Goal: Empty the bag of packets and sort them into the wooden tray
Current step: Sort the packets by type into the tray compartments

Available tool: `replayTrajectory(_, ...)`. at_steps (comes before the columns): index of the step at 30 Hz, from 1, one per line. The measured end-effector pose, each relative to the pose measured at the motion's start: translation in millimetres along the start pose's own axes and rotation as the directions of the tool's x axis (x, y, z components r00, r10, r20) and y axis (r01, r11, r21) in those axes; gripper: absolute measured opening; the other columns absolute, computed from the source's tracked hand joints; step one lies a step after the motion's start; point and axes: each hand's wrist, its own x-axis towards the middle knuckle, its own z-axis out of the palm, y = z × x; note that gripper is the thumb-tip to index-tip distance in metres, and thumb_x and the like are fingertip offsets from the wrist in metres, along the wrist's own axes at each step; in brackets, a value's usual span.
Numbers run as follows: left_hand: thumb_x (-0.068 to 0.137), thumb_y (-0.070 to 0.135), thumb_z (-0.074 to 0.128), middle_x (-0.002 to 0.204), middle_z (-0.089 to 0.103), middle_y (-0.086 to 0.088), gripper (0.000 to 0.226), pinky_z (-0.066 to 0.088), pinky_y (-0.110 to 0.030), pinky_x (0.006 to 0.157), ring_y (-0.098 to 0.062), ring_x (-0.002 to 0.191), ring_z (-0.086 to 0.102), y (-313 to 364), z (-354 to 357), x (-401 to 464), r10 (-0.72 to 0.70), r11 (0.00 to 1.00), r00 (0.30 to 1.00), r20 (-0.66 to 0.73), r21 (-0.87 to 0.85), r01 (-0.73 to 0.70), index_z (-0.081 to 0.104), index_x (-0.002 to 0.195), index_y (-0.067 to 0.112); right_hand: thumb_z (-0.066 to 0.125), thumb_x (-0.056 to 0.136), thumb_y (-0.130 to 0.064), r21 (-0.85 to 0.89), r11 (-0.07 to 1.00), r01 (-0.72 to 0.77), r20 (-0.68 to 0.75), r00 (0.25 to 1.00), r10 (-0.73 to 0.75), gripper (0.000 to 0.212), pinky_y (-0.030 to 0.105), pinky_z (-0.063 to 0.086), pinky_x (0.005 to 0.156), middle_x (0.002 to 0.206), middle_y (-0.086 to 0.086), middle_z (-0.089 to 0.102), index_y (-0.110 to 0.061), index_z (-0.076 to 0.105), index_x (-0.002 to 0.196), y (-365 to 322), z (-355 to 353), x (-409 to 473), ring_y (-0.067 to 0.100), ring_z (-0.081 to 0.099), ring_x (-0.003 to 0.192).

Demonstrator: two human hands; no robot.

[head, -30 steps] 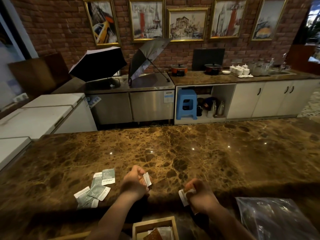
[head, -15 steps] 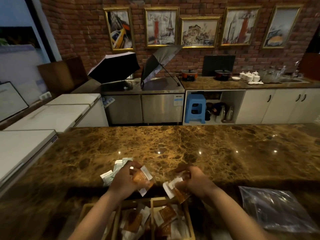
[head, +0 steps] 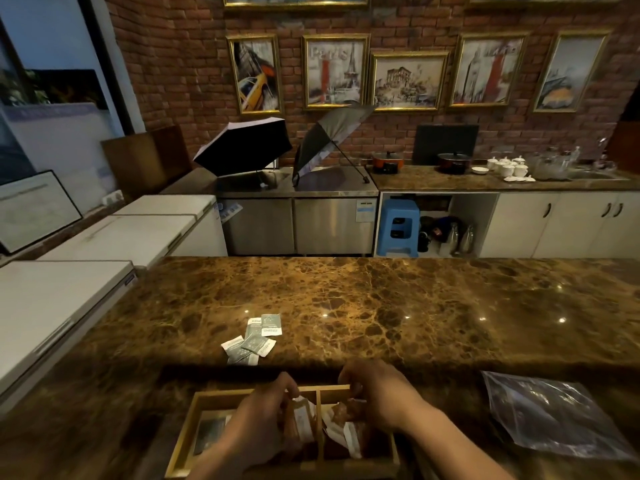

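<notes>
The wooden tray [head: 221,393] sits at the near edge of the marble counter [head: 381,306], split into compartments. My left hand [head: 266,420] is low over the middle compartment, shut on an orange and white packet [head: 302,415]. My right hand [head: 379,396] hangs over the right compartment, its fingers pinching another orange packet [head: 346,410] above several like it. A grey-green packet [head: 211,434] lies in the left compartment. A small pile of green and white packets [head: 254,341] lies loose on the counter beyond the tray. The clear plastic bag [head: 554,417] lies flat to the right.
White chest freezers [head: 104,237] stand past the counter's left edge. Behind the counter are a steel unit with two open umbrellas [head: 242,147], a blue stool [head: 398,226] and white cabinets.
Both hands, each with an orange packet, came down from above the counter into the tray. The view tipped so that the whole tray shows.
</notes>
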Motion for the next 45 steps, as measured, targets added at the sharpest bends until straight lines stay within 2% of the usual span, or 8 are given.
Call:
replayTrajectory(13, 0.082, 0.038, 0.071, 0.112, 0.068, 0.016, 0.018, 0.046, -0.017, 0.085, -0.002, 0.104, 0.06, 0, -16, -9, 0.252, 0.944, 0.968, 0.016, 0.217, -0.249, 0.07, 0.099, 0.032, 0.066, 0.09, -0.023, -0.127, 0.992, -0.029, 0.286, 0.956, 0.064, 0.011, 0.03, 0.057, 0.083, 0.104, -0.006, 0.072, -0.029, 0.073, 0.096, -22, 6, 18, 0.012, 0.068, 0.096)
replayTrajectory(20, 0.081, 0.042, 0.067, 0.087, 0.068, 0.019, 0.011, 0.053, -0.029, 0.075, 0.001, 0.083, 0.062, -52, -44, 17, 0.002, 1.0, 0.959, -0.282, -0.005, -0.004, 0.064, 0.091, 0.038, 0.063, 0.093, -0.032, -0.073, 0.989, 0.127, -0.021, 0.991, -0.129, 0.009, 0.026, 0.052, 0.081, 0.102, -0.015, 0.061, -0.033, 0.064, 0.102, -30, 1, 44, 0.004, 0.057, 0.094)
replayTrajectory(25, 0.09, 0.036, 0.066, 0.104, 0.071, 0.01, 0.004, 0.052, -0.028, 0.082, -0.007, 0.093, 0.063, -108, -66, 52, -0.171, 0.985, 0.954, -0.248, -0.079, 0.156, 0.067, 0.094, 0.038, 0.059, 0.094, -0.039, -0.064, 0.996, 0.07, -0.037, 0.997, -0.072, 0.025, 0.029, 0.049, 0.092, 0.118, -0.009, 0.06, -0.035, 0.062, 0.119, -55, 18, 83, 0.01, 0.055, 0.109)
replayTrajectory(29, 0.093, 0.05, 0.056, 0.128, 0.063, 0.011, 0.031, 0.047, -0.026, 0.095, -0.011, 0.116, 0.058, -137, -67, 79, -0.188, 0.979, 0.971, -0.147, 0.045, 0.197, 0.062, 0.122, 0.042, 0.053, 0.097, -0.038, -0.089, 0.996, 0.012, 0.028, 1.0, -0.01, 0.034, 0.035, 0.048, 0.102, 0.133, -0.003, 0.059, -0.036, 0.057, 0.132, -75, 32, 115, 0.017, 0.057, 0.119)
replayTrajectory(34, 0.094, 0.059, 0.042, 0.148, 0.043, 0.021, 0.039, 0.027, -0.022, 0.118, -0.008, 0.14, 0.038, -151, -57, 102, 0.021, 0.987, 0.999, 0.039, 0.16, -0.027, 0.06, 0.126, 0.049, 0.05, 0.1, -0.038, -0.169, 0.983, 0.07, 0.066, 0.996, -0.059, 0.045, 0.04, 0.038, 0.111, 0.147, 0.001, 0.037, -0.041, 0.041, 0.144, -96, 54, 154, 0.023, 0.04, 0.133)
replayTrajectory(37, 0.085, 0.066, 0.033, 0.152, 0.044, 0.015, 0.054, 0.012, -0.011, 0.112, -0.009, 0.141, 0.035, -155, -64, 97, 0.082, 0.984, 0.995, 0.058, 0.153, -0.09, 0.063, 0.125, 0.047, 0.053, 0.096, -0.035, -0.307, 0.942, 0.133, 0.144, 0.985, -0.092, 0.057, 0.045, 0.038, 0.111, 0.152, 0.003, 0.026, -0.049, 0.03, 0.146, -102, 70, 174, 0.028, 0.031, 0.135)
replayTrajectory(40, 0.089, 0.06, 0.045, 0.151, 0.043, 0.016, 0.037, 0.021, -0.018, 0.116, -0.008, 0.14, 0.036, -165, -76, 92, 0.125, 0.973, 0.989, 0.075, 0.183, -0.137, 0.062, 0.121, 0.053, 0.049, 0.099, -0.038, -0.375, 0.909, 0.18, 0.191, 0.975, -0.115, 0.05, 0.047, 0.037, 0.109, 0.155, 0.007, 0.026, -0.048, 0.035, 0.145, -104, 77, 181, 0.031, 0.03, 0.136)
replayTrajectory(45, 0.069, 0.075, 0.022, 0.127, 0.061, 0.01, 0.071, 0.043, -0.026, 0.096, -0.015, 0.118, 0.055, -175, -94, 83, 0.098, 0.946, 0.995, 0.009, 0.309, -0.097, 0.065, 0.109, 0.034, 0.055, 0.1, -0.036, -0.308, 0.947, 0.091, 0.006, 0.996, -0.094, 0.029, 0.037, 0.049, 0.098, 0.135, 0.003, 0.051, -0.034, 0.062, 0.127, -104, 89, 185, 0.023, 0.05, 0.12)
